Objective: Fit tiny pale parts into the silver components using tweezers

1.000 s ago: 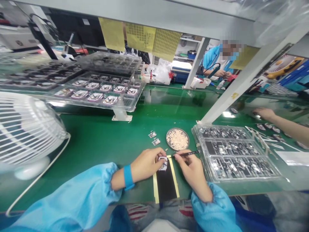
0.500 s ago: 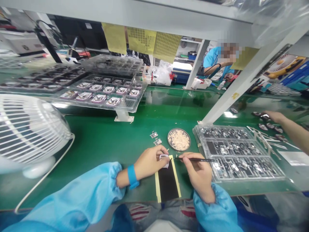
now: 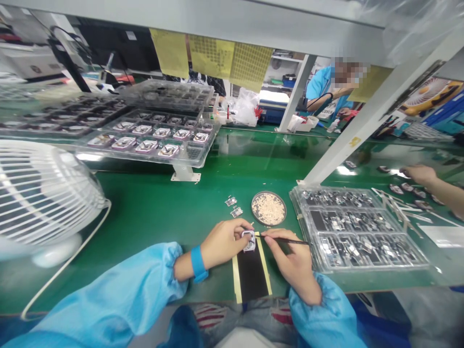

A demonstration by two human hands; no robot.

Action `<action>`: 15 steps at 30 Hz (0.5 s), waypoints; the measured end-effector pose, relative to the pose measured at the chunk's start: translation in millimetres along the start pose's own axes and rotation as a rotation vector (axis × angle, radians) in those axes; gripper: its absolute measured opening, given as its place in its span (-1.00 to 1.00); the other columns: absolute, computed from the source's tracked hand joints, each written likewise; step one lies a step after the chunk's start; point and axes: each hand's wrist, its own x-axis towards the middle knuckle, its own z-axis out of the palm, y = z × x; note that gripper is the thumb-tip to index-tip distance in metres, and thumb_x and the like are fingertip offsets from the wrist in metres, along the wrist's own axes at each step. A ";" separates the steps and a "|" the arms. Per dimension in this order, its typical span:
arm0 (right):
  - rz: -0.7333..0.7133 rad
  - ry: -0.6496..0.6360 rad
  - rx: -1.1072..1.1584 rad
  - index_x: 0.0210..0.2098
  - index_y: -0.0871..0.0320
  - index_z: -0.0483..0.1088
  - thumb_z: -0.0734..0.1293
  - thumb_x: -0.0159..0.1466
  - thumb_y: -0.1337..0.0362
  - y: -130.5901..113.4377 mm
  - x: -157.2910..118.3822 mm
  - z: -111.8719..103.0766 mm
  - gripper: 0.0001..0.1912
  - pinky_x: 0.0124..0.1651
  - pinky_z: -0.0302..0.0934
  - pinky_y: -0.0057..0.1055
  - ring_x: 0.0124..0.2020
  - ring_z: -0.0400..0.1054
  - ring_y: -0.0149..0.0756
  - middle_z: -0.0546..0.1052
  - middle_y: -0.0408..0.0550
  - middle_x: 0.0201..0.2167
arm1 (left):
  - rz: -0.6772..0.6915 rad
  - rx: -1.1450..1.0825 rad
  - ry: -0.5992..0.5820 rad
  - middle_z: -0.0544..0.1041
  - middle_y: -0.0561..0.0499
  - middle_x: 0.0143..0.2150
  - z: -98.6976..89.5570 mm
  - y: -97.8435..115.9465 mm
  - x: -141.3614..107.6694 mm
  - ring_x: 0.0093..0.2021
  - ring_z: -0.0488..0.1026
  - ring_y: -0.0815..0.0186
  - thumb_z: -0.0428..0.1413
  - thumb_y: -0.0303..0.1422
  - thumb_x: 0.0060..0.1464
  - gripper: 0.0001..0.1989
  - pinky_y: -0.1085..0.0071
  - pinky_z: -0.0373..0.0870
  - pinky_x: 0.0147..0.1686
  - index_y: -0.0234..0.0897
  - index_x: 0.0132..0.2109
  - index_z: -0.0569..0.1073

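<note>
Between the thumb and fingers of my left hand [image 3: 226,241] is a small rounded-square watch case [image 3: 249,241] with a pale pinkish rim. It sits over the top end of a black mat [image 3: 253,275] edged with yellow tape. My right hand [image 3: 292,256] is closed in a pinch around thin black tweezers [image 3: 284,239]. Their tip reaches the right side of the case; whether it grips anything is too small to tell. Just beyond lies a round dish [image 3: 268,209] of tiny beige pieces. Two small metal parts [image 3: 234,206] lie left of the dish.
A clear tray of small parts [image 3: 362,229] stands to my right, a white fan [image 3: 43,193] to my left. Trays of cases [image 3: 152,137] rest on a raised shelf. A co-worker's hand [image 3: 422,175] is among dark parts at far right; another person [image 3: 326,92] sits behind.
My right hand has shifted left, bringing the tweezers' tip to the case. The case is tilted more into view in my left hand. The co-worker's hand has moved slightly right.
</note>
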 end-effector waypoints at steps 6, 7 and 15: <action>-0.109 -0.052 -0.041 -0.15 0.05 0.50 0.37 0.30 0.42 -0.9 0.2 1.7 -0.82 -0.04 0.40 -0.21 -0.15 0.52 -0.16 0.61 -0.02 -0.20 | -0.005 0.046 0.007 0.61 0.09 -0.40 -0.6 1.4 -0.9 -0.45 0.46 0.32 0.12 -0.31 0.14 -0.81 0.45 0.30 -0.41 -0.19 -0.11 0.53; -0.121 -0.050 -0.033 -0.14 0.05 0.50 0.37 0.29 0.43 -1.5 -0.4 1.3 -0.81 -0.04 0.40 -0.20 -0.14 0.51 -0.15 0.61 -0.02 -0.19 | -0.008 0.047 0.009 0.61 0.09 -0.40 -0.5 1.2 -1.0 -0.45 0.46 0.32 0.12 -0.32 0.14 -0.81 0.45 0.31 -0.41 -0.19 -0.10 0.53; 0.008 -0.013 0.050 -0.20 0.07 0.45 0.34 0.33 0.37 -5.5 -4.7 -6.9 -0.92 -0.05 0.39 -0.20 -0.15 0.50 -0.16 0.58 -0.02 -0.25 | 0.003 0.030 0.003 0.63 0.07 -0.33 -0.7 -1.7 -1.5 -0.39 0.51 0.29 0.12 -0.39 0.09 -0.76 0.44 0.36 -0.35 -0.19 -0.07 0.54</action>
